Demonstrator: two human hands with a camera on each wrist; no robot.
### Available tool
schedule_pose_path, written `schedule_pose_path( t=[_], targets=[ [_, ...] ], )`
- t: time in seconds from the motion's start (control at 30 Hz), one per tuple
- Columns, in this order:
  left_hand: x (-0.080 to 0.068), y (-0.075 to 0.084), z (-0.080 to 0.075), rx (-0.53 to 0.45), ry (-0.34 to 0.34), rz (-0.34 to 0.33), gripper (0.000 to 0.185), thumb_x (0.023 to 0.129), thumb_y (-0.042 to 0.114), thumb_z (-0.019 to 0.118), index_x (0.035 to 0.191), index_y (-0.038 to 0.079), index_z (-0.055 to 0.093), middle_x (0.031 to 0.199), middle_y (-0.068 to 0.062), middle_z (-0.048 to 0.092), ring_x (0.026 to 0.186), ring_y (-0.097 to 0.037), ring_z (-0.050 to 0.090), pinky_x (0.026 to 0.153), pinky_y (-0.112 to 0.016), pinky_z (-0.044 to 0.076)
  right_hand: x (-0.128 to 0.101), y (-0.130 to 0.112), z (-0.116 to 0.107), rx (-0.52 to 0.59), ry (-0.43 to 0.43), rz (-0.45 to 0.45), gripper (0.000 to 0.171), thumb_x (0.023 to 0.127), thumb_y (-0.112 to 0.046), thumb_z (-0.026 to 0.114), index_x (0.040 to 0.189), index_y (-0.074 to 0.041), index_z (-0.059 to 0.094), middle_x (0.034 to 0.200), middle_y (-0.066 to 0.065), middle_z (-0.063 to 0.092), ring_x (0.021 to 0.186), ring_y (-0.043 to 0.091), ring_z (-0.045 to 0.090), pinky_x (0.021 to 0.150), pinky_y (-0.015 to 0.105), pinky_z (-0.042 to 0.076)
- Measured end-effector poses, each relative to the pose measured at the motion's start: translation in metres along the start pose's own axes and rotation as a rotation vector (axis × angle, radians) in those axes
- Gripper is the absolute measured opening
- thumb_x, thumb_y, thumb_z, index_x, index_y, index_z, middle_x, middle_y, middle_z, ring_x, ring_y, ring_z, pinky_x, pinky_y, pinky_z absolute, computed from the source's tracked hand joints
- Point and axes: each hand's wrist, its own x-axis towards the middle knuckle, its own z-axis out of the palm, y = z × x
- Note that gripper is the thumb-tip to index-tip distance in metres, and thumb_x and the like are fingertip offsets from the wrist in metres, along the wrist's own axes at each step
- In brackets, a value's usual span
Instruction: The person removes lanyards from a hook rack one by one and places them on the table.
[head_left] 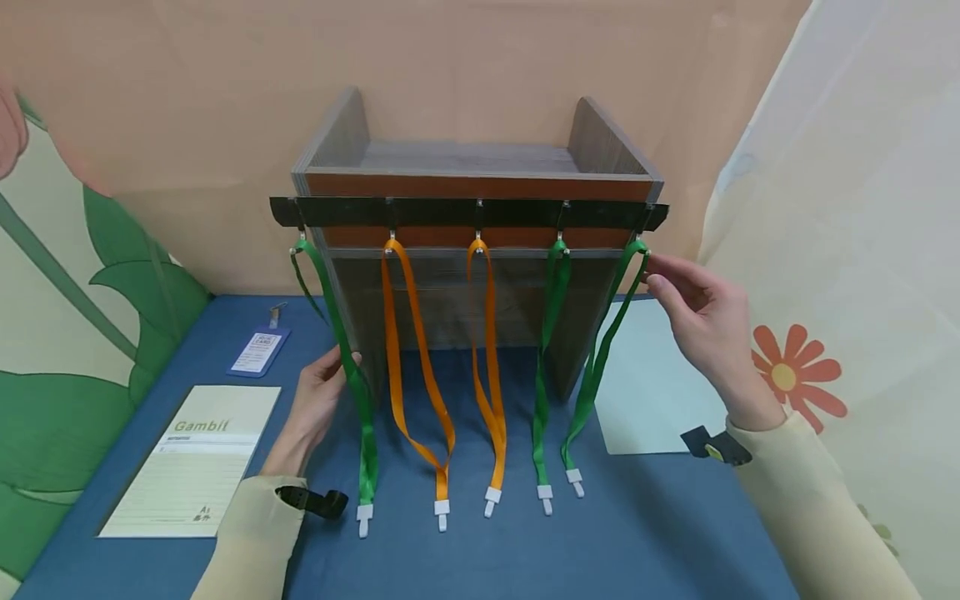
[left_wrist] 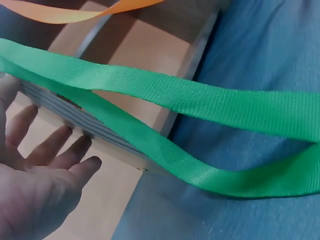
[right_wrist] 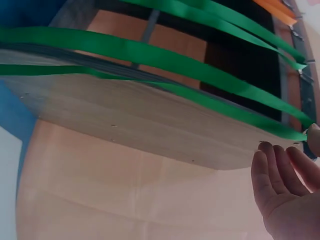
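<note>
Green woven webbing makes up the far-right lanyard point(head_left: 600, 350), which hangs from the last hook of the black hook rail point(head_left: 465, 212) on the wooden shelf unit point(head_left: 472, 250). We judge it light, limp and slightly slick, so it will fold and swing rather than hold shape. Our right hand point(head_left: 701, 312) meets its top loop at the fingertips, just beside the hook; the fingers look lightly closed on the strap, though the wrist view leaves the pinch uncertain. Our left hand point(head_left: 315, 400) lies relaxed, fingers straight, touching the far-left green lanyard point(head_left: 348, 367) at mid-length. Each strap's long axis runs downward and toward us, its white clip point(head_left: 574, 479) resting on the blue tabletop point(head_left: 637, 533). The best hold is the loop nearest the fingertips.
</note>
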Motion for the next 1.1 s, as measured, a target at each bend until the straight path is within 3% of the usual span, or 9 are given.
schedule_pose_path(
  t=[0.17,0.23,0.4,0.7,0.93,1.1],
  targets=[
    [-0.001,-0.001,0.002,0.008,0.021,-0.006,0.045,0.097,0.027,0.058,0.128,-0.005,0.055,0.113,0.000,0.058,0.103,-0.017,0.050,0.081,-0.022,0.043,0.007,-0.007,-0.001,0.022,0.002,-0.014,0.029,0.090,-0.002,0.064,0.120,0.000,0.065,0.109,0.015,0.066,0.089,0.009,0.065,0.079,0.019,0.047],
    [-0.003,-0.002,0.002,-0.015,0.032,0.001,0.039,0.097,0.027,0.059,0.120,-0.005,0.059,0.098,0.001,0.059,0.095,-0.017,0.050,0.076,-0.022,0.044,0.010,-0.009,-0.001,0.028,-0.001,-0.019,0.029,0.091,-0.002,0.064,0.119,0.001,0.065,0.109,0.014,0.066,0.088,0.007,0.065,0.078,0.019,0.048],
    [-0.004,-0.004,0.005,-0.083,0.060,0.001,0.030,0.095,0.026,0.061,0.105,-0.003,0.063,0.070,0.003,0.045,0.077,-0.014,0.045,0.065,-0.024,0.040,0.015,-0.010,-0.001,0.054,-0.025,-0.025,0.027,0.090,-0.001,0.064,0.117,0.002,0.065,0.106,0.011,0.067,0.086,0.011,0.065,0.078,0.020,0.048],
    [-0.005,-0.004,0.010,-0.124,0.050,0.000,0.034,0.096,0.024,0.059,0.105,-0.009,0.060,0.063,0.003,0.038,0.065,-0.011,0.040,0.061,-0.026,0.037,0.021,-0.009,-0.005,0.102,-0.072,0.060,0.027,0.092,-0.008,0.065,0.118,-0.001,0.066,0.104,0.008,0.069,0.087,0.013,0.066,0.080,0.022,0.048],
    [-0.006,-0.002,0.010,-0.080,0.046,0.005,0.035,0.096,0.026,0.059,0.108,-0.007,0.061,0.078,0.002,0.050,0.077,-0.013,0.045,0.065,-0.024,0.042,0.023,-0.014,-0.007,0.129,-0.082,0.050,0.022,0.090,-0.004,0.065,0.111,0.004,0.067,0.097,0.007,0.070,0.084,0.015,0.067,0.081,0.023,0.048],
    [-0.006,-0.002,0.009,-0.055,0.048,0.006,0.038,0.097,0.028,0.058,0.108,-0.007,0.060,0.074,0.001,0.048,0.074,-0.013,0.045,0.065,-0.026,0.042,0.025,-0.022,-0.016,0.140,-0.083,0.061,0.021,0.090,-0.002,0.065,0.110,0.006,0.067,0.094,0.005,0.070,0.084,0.016,0.067,0.080,0.021,0.048]
  ],
)
